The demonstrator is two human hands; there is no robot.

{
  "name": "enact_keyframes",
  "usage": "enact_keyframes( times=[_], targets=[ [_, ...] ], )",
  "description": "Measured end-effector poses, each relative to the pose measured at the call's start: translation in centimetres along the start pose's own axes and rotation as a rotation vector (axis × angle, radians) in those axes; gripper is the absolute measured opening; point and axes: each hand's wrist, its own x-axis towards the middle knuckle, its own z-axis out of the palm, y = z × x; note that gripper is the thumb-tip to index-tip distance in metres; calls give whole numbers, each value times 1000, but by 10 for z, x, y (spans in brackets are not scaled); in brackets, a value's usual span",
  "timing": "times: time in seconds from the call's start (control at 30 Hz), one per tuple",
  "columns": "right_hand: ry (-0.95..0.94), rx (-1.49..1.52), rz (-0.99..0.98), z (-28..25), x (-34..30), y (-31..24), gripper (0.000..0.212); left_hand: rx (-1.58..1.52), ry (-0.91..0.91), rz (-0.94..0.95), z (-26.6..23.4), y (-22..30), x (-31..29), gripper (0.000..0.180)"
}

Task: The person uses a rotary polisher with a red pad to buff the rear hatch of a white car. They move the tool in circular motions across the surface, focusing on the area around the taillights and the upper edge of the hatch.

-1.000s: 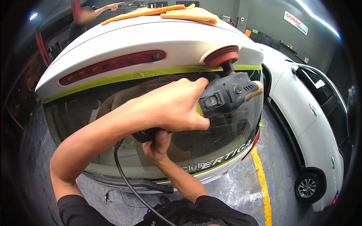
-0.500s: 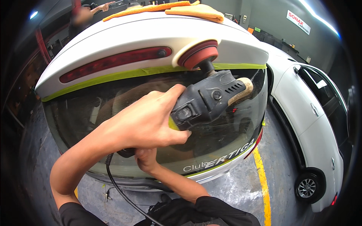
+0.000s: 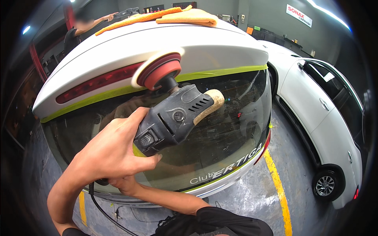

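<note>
A black electric car polisher [image 3: 167, 122] slants up across the rear window, its red backing plate and pale pad [image 3: 159, 70] against the white rear spoiler [image 3: 212, 55]. The pad's rim looks blurred and covers the right end of the red brake light [image 3: 100, 83]. My left hand [image 3: 112, 147] is wrapped round the polisher's body, thumb below it. Lower down, my right hand [image 3: 123, 185] closes round the rear end of the same tool, mostly hidden behind my left wrist. Yellow-green masking tape [image 3: 220, 73] runs between spoiler and glass.
Orange cloths [image 3: 187, 17] lie on the car roof. A black power cord [image 3: 104, 212] trails from the polisher past my left forearm. Another white car [image 3: 311, 102] stands close on the right, beyond a yellow floor line [image 3: 277, 188]. At the far left, a person [image 3: 76, 31] holds a similar dark tool.
Both hands have carried the polisher left along the spoiler, so its pad now overlaps the brake light's right end. The view has also shifted slightly.
</note>
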Motion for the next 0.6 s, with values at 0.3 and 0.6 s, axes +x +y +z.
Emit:
enact_keyframes(
  times=[0.3, 0.6],
  targets=[
    [151, -130, -183, -44, 18, -34, 59, 29, -181, 47, 10, 12, 53, 69],
    [148, -11, -149, -42, 24, -61, 56, -16, -168, 50, 13, 11, 56, 67]
  ],
)
